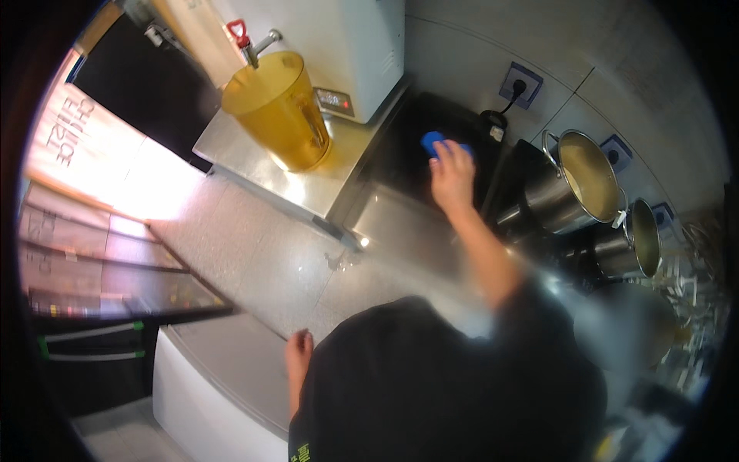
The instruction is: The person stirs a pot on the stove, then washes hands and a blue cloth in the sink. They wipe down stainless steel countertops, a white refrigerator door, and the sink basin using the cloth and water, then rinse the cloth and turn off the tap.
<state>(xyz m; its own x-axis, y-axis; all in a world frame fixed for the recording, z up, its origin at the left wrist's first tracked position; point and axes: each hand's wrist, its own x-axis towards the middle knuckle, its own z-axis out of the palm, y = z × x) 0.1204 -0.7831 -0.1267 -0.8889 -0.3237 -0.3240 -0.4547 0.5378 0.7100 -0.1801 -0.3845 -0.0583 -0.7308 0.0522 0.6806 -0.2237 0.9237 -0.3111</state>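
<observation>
My right hand is shut on a blue cloth or sponge, which lies against a black surface beside the steel counter. My fingers hide part of the blue thing. My left hand hangs low by my side, near the edge of a grey-topped white cabinet; its fingers look curled, but whether they hold anything is hidden. A yellow translucent pitcher stands on the steel counter under a metal tap with a red handle.
Two steel pots stand to the right of my right arm. Above the black surface, a plug with a black cable sits in a wall socket. A white machine with a lit display stands behind the pitcher. Blurred utensils crowd the far right.
</observation>
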